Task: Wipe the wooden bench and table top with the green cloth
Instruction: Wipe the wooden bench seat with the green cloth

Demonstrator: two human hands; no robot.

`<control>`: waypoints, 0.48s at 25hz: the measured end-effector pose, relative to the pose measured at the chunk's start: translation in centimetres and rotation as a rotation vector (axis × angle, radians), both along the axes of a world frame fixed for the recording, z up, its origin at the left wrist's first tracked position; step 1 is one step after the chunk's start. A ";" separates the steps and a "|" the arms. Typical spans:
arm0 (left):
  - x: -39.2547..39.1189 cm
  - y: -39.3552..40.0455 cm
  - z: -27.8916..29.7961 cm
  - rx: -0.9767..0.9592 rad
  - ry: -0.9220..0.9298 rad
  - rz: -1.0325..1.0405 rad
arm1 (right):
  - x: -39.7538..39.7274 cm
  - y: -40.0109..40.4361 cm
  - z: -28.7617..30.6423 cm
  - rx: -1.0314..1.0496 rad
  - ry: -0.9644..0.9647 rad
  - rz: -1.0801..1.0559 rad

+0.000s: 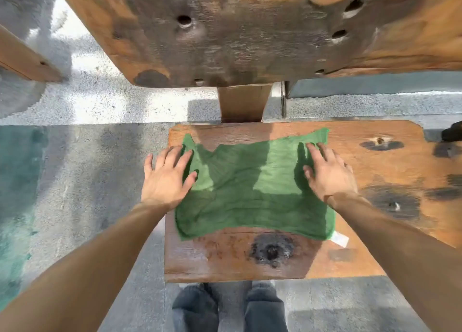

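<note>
We have the green cloth (pixel 255 186) spread flat on the bench (pixel 375 171), our left hand (pixel 166 179) and right hand (pixel 327 174) open, palms pressing its 2 side edges. The near bench end looks damp; the far table top (pixel 250 32) seems unwiped. We stand outdoors on speckled stone paving (pixel 100 102).

Both arms were bare to past the elbow, no sleeves, rings or watch on the left hand (pixel 167 179) or right hand (pixel 327 174). Faded blue-grey jeans (pixel 265 309) covered the legs.
</note>
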State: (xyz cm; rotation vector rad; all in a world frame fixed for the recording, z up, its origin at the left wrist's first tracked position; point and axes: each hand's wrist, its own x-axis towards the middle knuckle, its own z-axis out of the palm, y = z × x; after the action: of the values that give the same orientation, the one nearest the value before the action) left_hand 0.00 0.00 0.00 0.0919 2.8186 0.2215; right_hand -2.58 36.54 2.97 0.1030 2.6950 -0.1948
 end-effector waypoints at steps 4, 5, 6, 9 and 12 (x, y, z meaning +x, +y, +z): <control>-3.0 0.6 -1.2 -0.018 -0.041 -0.039 | -3.3 1.0 -2.0 0.059 -0.104 0.042; -3.4 0.7 -1.3 -0.026 -0.073 -0.043 | -3.8 1.2 -2.4 0.086 -0.142 0.072; -3.9 0.7 -1.3 -0.034 -0.096 -0.054 | -3.9 1.2 -2.8 0.105 -0.157 0.098; -5.2 1.1 -0.7 -0.044 -0.153 -0.008 | -4.5 1.7 -3.5 0.187 -0.067 0.145; -5.1 1.6 -0.1 -0.064 -0.155 0.059 | -4.7 2.1 -3.4 0.218 0.019 0.160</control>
State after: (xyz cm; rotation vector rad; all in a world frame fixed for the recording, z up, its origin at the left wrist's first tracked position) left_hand -5.14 1.60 -0.08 -0.0224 2.6732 0.1453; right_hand -7.26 38.61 -0.46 -0.0491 2.7190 0.1480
